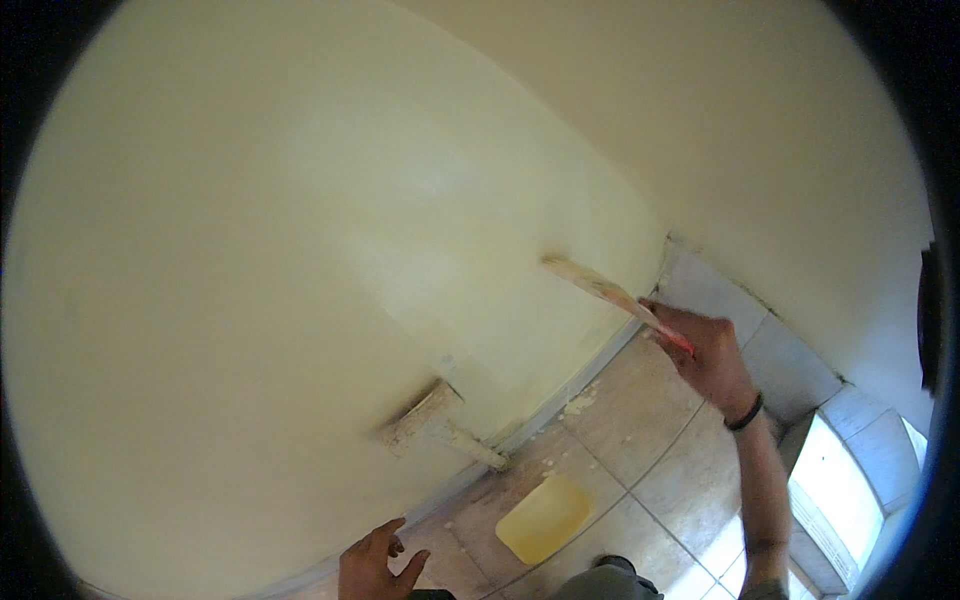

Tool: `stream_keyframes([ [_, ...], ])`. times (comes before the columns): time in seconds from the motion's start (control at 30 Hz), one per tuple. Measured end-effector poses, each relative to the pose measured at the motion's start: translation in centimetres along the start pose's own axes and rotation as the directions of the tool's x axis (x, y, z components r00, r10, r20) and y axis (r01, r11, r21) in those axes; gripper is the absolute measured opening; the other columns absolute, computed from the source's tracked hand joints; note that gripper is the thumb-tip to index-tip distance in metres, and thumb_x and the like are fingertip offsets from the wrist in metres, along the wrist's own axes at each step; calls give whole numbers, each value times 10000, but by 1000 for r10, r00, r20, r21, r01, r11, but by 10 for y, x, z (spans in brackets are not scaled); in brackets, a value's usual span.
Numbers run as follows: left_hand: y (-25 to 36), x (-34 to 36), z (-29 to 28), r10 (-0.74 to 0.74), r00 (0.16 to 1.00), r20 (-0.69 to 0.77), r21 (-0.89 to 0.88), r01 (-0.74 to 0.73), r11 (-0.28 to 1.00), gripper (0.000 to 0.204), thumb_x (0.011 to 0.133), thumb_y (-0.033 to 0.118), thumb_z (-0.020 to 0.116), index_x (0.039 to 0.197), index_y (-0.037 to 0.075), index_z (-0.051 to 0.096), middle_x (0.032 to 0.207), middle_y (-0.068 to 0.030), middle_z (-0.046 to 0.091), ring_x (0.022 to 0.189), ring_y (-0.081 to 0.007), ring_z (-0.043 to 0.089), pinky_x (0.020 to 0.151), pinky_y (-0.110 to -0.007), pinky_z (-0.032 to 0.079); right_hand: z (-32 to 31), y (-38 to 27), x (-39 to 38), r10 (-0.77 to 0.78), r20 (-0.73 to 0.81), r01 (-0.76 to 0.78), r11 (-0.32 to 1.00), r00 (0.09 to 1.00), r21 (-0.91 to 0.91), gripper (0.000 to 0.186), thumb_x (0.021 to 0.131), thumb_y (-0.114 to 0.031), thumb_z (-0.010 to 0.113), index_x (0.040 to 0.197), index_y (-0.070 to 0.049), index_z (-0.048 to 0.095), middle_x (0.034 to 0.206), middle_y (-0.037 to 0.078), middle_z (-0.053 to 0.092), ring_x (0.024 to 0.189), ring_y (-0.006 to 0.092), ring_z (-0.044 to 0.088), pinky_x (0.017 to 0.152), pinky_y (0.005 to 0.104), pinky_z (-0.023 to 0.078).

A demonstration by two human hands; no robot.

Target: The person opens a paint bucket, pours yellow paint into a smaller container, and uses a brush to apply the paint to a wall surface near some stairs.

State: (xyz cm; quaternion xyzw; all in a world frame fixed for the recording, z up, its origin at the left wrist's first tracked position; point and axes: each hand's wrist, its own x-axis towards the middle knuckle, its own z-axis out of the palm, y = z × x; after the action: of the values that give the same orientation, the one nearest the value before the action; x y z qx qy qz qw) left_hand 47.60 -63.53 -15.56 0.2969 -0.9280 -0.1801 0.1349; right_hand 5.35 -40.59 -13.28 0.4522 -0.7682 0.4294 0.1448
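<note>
My right hand (705, 350) is closed round the red handle of a paintbrush (595, 285). Its pale, paint-smeared head points up and left, with the bristle tip at or very near the pale yellow wall (330, 230); whether it touches is hard to tell. At the lower edge, my left hand (375, 565) holds nothing, thumb and fingers apart, close to the foot of the wall. Between the hands, a paint-covered roller (425, 418) leans against the wall, its handle reaching down to the floor. A shallow yellow tub (545, 520) of pale yellow paint sits on the tiles.
Yellow paint drips (580, 400) spot the tiled floor (640, 390) along the wall's base. A second wall (780, 180) meets the first at a corner on the right, with grey tiles (790, 370) along its foot. Bright light falls in at the lower right. My shoe (615, 563) shows below.
</note>
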Motion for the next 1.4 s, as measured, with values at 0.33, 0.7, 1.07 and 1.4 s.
stream_keyframes([
  [0.33,-4,-19,-12,32,999,-15,-14,-32,999,567,758,182,891,1253,37,655,824,-125,698,743,-260,708,704,-378,576,-21,-71,96,-647,-234,575,757,726,-310,430,855,-106,799,1270,-71,690,1228,110,741,942,268,766,716,337,631],
  [0.7,1,-18,-9,-20,1000,15,8,20,1000,572,731,143,884,1251,60,661,820,-100,693,746,-249,698,705,-380,568,15,56,-29,-126,479,345,848,869,-403,368,1017,-229,606,1378,-164,631,1303,52,709,883,267,754,716,401,623],
  [1.07,2,-11,2,-15,1000,3,43,15,999,532,781,69,789,1288,33,631,833,-91,659,765,-219,653,700,-362,514,-10,87,21,-341,-183,280,914,922,-293,385,888,-31,724,1270,-60,684,1278,124,717,1051,300,740,884,377,625],
  [1.4,-14,-22,5,-152,988,-38,69,155,986,563,772,-11,736,1322,53,631,873,-81,640,790,-196,629,729,-356,499,114,161,-135,86,116,-78,995,989,-69,386,952,15,660,1335,-22,633,1279,158,717,968,240,767,808,394,649],
])
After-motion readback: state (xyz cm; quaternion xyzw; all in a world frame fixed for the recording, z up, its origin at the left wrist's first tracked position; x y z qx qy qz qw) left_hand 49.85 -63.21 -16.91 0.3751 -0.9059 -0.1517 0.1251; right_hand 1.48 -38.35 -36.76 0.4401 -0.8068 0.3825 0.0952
